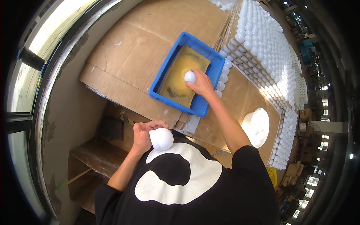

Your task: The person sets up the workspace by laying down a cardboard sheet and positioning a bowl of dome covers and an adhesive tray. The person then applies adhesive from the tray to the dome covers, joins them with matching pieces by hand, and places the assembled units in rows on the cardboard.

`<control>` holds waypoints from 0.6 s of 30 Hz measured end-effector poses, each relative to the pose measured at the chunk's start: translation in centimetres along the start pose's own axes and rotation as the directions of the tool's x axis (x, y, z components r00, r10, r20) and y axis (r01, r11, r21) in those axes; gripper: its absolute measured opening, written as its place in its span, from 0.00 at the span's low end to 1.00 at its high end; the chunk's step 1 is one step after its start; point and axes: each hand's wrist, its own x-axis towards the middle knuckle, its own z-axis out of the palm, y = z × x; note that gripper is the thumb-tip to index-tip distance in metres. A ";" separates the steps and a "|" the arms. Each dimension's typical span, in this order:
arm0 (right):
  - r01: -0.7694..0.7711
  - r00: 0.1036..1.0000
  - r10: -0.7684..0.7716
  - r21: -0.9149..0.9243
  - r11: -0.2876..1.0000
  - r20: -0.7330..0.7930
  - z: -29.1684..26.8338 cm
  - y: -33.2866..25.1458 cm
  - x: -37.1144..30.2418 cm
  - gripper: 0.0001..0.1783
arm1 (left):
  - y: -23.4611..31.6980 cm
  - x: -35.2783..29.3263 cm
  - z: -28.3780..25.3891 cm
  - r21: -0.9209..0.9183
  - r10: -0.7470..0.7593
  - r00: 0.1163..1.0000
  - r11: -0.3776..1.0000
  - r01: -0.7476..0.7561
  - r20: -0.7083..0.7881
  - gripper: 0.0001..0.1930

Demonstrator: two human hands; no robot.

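In my right hand (201, 83) a white round bulb cover (190, 77) is gripped between thumb and fingers. It is over a yellow sponge sheet (187, 60) with dark patches, which lies in a blue plastic bin (164, 100). Whether the cover touches the sponge I cannot tell. Close to my body, my left hand (143, 135) is closed around white bulb covers (162, 139); two rounded shapes show side by side, and the fingers partly hide their near ends.
Brown cardboard (131, 48) covers the table under the bin. Tall layered stacks of white bulb covers (262, 48) rise at the right, with a row of loose ones beside the bin. A white bucket (258, 122) holding white pieces stands right of my forearm. A window (22, 86) is at the left.
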 end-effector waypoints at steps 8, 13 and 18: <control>0.070 0.997 -0.073 -0.213 0.974 -0.009 3.5 0.9 2.9 0.32 | -0.2 -1.8 -1.5 -0.029 0.128 0.992 0.991 -0.128 -0.018 0.20; 0.062 0.996 -0.046 -0.230 0.971 0.072 3.8 1.0 3.0 0.32 | 0.1 -2.0 -1.6 -0.052 -0.003 0.997 0.999 -0.001 -0.071 0.24; 0.077 0.997 -0.072 -0.225 0.971 0.030 4.3 1.3 3.1 0.27 | -0.4 -1.2 -0.4 0.000 0.042 0.998 0.999 -0.042 -0.052 0.20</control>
